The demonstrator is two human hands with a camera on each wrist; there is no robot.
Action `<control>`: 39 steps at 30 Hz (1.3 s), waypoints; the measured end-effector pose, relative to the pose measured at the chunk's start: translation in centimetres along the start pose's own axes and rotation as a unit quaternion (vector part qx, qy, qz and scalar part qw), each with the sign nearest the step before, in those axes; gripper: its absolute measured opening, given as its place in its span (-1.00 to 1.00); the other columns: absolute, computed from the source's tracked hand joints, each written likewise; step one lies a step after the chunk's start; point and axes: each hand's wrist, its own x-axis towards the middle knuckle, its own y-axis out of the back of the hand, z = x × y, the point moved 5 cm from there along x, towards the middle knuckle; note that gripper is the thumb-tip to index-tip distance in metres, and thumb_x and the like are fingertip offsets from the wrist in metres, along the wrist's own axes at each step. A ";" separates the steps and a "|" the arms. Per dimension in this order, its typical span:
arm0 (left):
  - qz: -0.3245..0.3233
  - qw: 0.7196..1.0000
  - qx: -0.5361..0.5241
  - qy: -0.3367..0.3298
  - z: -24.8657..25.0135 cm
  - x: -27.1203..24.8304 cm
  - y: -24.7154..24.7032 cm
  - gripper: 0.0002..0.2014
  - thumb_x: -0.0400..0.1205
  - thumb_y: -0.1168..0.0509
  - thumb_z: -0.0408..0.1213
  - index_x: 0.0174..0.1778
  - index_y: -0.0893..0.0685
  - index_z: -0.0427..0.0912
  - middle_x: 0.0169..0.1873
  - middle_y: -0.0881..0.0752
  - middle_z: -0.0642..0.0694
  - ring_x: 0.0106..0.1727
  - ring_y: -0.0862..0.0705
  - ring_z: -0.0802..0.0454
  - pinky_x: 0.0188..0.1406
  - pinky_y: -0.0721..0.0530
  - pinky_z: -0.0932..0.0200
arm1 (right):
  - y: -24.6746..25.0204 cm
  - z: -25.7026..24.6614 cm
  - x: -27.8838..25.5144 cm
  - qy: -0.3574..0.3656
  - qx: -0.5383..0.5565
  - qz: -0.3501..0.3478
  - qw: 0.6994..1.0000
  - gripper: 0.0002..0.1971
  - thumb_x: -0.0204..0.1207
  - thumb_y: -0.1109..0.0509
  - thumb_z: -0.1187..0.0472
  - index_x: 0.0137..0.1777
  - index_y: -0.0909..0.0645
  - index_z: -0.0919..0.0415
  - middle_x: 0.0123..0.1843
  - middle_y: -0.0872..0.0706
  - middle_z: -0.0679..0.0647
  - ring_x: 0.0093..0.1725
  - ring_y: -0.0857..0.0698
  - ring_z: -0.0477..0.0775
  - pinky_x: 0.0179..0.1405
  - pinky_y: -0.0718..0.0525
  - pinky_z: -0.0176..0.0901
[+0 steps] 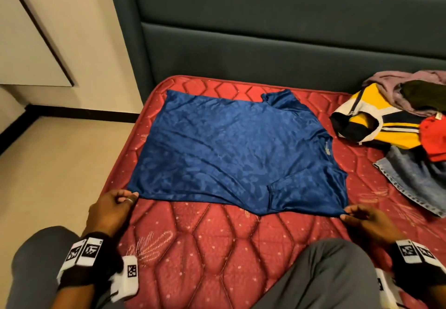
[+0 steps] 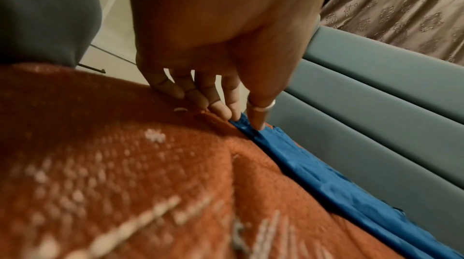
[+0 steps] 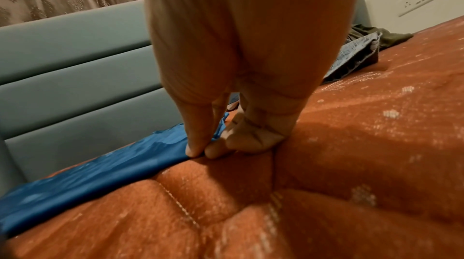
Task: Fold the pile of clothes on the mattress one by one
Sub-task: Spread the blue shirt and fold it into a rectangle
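Pinching the near left corner of the blue shirt (image 1: 231, 149) between thumb and forefinger of the left hand (image 1: 109, 209), the other fingers (image 2: 198, 96) curling loosely against the red quilted mattress (image 1: 217, 248). Pinching the near right corner with the right hand (image 1: 369, 221), thumb and forefinger pressed together on the fabric, remaining fingers (image 3: 253, 136) folding under onto the mattress. Lying flat and spread out across the far left part of the mattress, just near the padded grey-green headboard (image 1: 265, 31). Sitting well apart at the far right, a heap of unfolded clothes (image 1: 398, 120), including jeans (image 1: 415, 183).
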 end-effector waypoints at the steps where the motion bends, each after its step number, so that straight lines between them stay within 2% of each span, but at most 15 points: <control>1: 0.003 1.000 -0.011 0.005 -0.1 0.1 -0.1 -0.80 0.55 -0.49 0.04 -0.10 -0.73 0.01 -0.24 -0.75 0.01 -0.01 -0.74 -0.16 -0.06 -0.53 0.07 | 0.1 0.0 0.2 0.002 -0.008 -0.001 1.000 -0.85 0.54 -0.42 0.56 0.06 -0.58 0.60 -0.43 -0.62 0.27 -0.61 -0.55 0.00 -0.67 -0.51 -0.28; 3: 0.012 1.000 -0.017 0.006 -0.5 0.7 -0.1 -0.70 0.53 -0.50 0.08 0.09 -0.69 0.06 -0.21 -0.74 0.04 0.02 -0.73 -0.19 0.06 -0.60 0.00 | 0.2 0.0 0.4 0.008 -0.017 -0.001 1.000 -0.87 0.53 -0.43 0.56 0.04 -0.60 0.59 -0.44 -0.64 0.24 -0.61 -0.57 -0.03 -0.68 -0.52 -0.29; 5: 0.011 1.000 -0.012 0.001 -0.9 1.5 -0.3 -0.65 0.52 -0.50 0.12 0.15 -0.69 0.09 -0.20 -0.75 0.08 0.01 -0.74 -0.18 0.10 -0.65 -0.04 | 0.2 0.0 0.7 0.016 -0.028 0.000 0.999 -0.89 0.52 -0.43 0.56 0.02 -0.62 0.57 -0.44 -0.67 0.20 -0.59 -0.59 -0.07 -0.66 -0.54 -0.32; 10: -0.003 1.000 0.024 0.000 -0.8 2.2 -0.4 -0.67 0.52 -0.47 0.18 -0.04 -0.77 0.00 -0.17 -0.78 0.00 0.00 -0.75 -0.17 -0.07 -0.56 0.06 | 0.0 -0.1 0.6 0.030 -0.042 -0.007 0.999 -0.93 0.52 -0.43 0.57 -0.02 -0.65 0.53 -0.43 -0.67 0.17 -0.58 -0.59 -0.14 -0.64 -0.53 -0.40; 12: -0.006 1.000 0.030 0.003 -0.9 2.3 -0.5 -0.62 0.50 -0.44 0.27 -0.06 -0.75 0.02 -0.18 -0.77 0.05 -0.01 -0.73 -0.17 -0.05 -0.58 0.03 | 0.1 -0.2 0.5 0.032 -0.039 -0.007 0.999 -0.94 0.52 -0.43 0.56 -0.03 -0.66 0.53 -0.39 -0.67 0.23 -0.57 -0.58 -0.12 -0.63 -0.53 -0.40; 14: -0.015 0.998 0.053 0.000 -0.7 2.4 -0.5 -0.60 0.50 -0.39 0.33 -0.04 -0.75 0.07 -0.09 -0.79 0.02 0.05 -0.73 -0.22 0.02 -0.62 -0.01 | 0.1 -0.5 0.2 0.035 -0.042 -0.013 0.998 -0.95 0.52 -0.44 0.54 -0.05 -0.66 0.53 -0.35 -0.66 0.28 -0.55 -0.58 -0.09 -0.61 -0.54 -0.37; 16: -0.017 0.999 0.048 -0.003 -0.4 2.3 -0.2 -0.67 0.56 -0.42 0.20 -0.04 -0.79 0.02 -0.02 -0.81 -0.12 0.10 -0.74 -0.29 0.05 -0.63 -0.04 | -0.1 -0.7 0.0 0.033 -0.044 -0.029 0.998 -0.94 0.57 -0.41 0.51 -0.08 -0.62 0.55 -0.35 -0.59 0.30 -0.55 -0.53 0.00 -0.65 -0.49 -0.31; 18: -0.017 1.000 0.001 0.016 -0.9 2.4 0.3 -0.75 0.58 -0.45 0.05 -0.17 -0.80 -0.07 -0.18 -0.82 -0.19 -0.03 -0.77 -0.33 0.01 -0.68 -0.13 | 0.0 -0.7 -0.1 0.028 -0.026 -0.037 0.999 -0.91 0.62 -0.34 0.49 -0.11 -0.57 0.51 -0.38 -0.54 0.27 -0.56 -0.51 0.00 -0.67 -0.46 -0.33; 20: -0.024 0.998 -0.036 0.045 -2.2 2.1 0.8 -0.76 0.53 -0.48 0.05 -0.27 -0.80 -0.05 -0.35 -0.78 -0.17 -0.14 -0.77 -0.36 -0.05 -0.71 -0.23 | 0.3 -0.6 -0.1 0.024 -0.008 -0.032 0.999 -0.90 0.65 -0.30 0.49 -0.11 -0.57 0.45 -0.43 -0.57 0.23 -0.56 -0.54 -0.05 -0.65 -0.49 -0.35; 22: -0.040 0.996 -0.053 0.067 -3.4 1.5 1.2 -0.76 0.41 -0.48 0.12 -0.27 -0.81 0.03 -0.38 -0.77 -0.17 -0.24 -0.75 -0.35 -0.07 -0.73 -0.29 | 0.4 -0.5 -0.1 0.019 -0.001 -0.041 0.999 -0.87 0.68 -0.27 0.48 -0.13 -0.55 0.44 -0.48 -0.57 0.17 -0.58 -0.50 -0.05 -0.68 -0.45 -0.34; 24: -0.048 0.994 -0.061 0.075 -3.6 1.1 1.3 -0.74 0.36 -0.45 0.13 -0.28 -0.82 0.02 -0.34 -0.80 -0.19 -0.28 -0.72 -0.25 -0.04 -0.72 -0.28 | 0.4 -0.3 -0.1 0.011 -0.003 -0.053 0.999 -0.84 0.68 -0.26 0.46 -0.15 -0.53 0.42 -0.52 -0.53 0.15 -0.62 -0.46 -0.07 -0.72 -0.41 -0.34; 28: -0.051 0.997 -0.016 0.063 -2.6 0.6 1.2 -0.74 0.62 -0.40 -0.04 -0.31 -0.76 -0.09 -0.23 -0.80 -0.15 -0.06 -0.73 -0.27 0.11 -0.64 -0.10 | 0.5 -0.2 0.1 0.011 -0.018 -0.063 0.998 -0.86 0.68 -0.31 0.44 -0.14 -0.56 0.40 -0.46 -0.54 0.20 -0.55 -0.47 0.03 -0.67 -0.44 -0.27; 32: -0.044 0.998 -0.002 0.049 -2.2 0.5 1.0 -0.66 0.63 -0.36 0.17 -0.25 -0.77 -0.01 -0.23 -0.79 -0.07 0.02 -0.73 -0.23 0.31 -0.59 -0.18 | 0.4 -0.9 -0.2 0.037 -0.026 -0.056 0.997 -0.97 0.60 -0.40 0.46 -0.07 -0.65 0.40 -0.34 -0.68 0.19 -0.44 -0.63 -0.06 -0.51 -0.59 -0.35; 35: -0.049 0.997 -0.001 0.051 -2.7 0.4 1.0 -0.69 0.63 -0.40 0.09 -0.31 -0.76 -0.03 -0.24 -0.81 -0.10 0.05 -0.73 -0.26 0.36 -0.54 -0.25 | 0.3 -1.1 -0.3 0.041 -0.034 -0.076 0.996 -0.82 0.67 -0.32 0.42 -0.20 -0.58 0.41 -0.47 -0.54 0.13 -0.55 -0.49 -0.08 -0.62 -0.45 -0.34; 39: -0.063 0.995 -0.002 0.080 -2.2 -0.4 1.7 -0.69 0.54 -0.43 0.09 -0.29 -0.76 -0.10 0.10 -0.78 -0.30 0.24 -0.67 -0.34 0.42 -0.49 -0.17 | 0.6 -0.6 -0.5 -0.005 -0.006 -0.080 0.997 -0.79 0.70 -0.26 0.41 -0.21 -0.51 0.40 -0.49 -0.44 0.18 -0.56 -0.39 -0.02 -0.66 -0.36 -0.31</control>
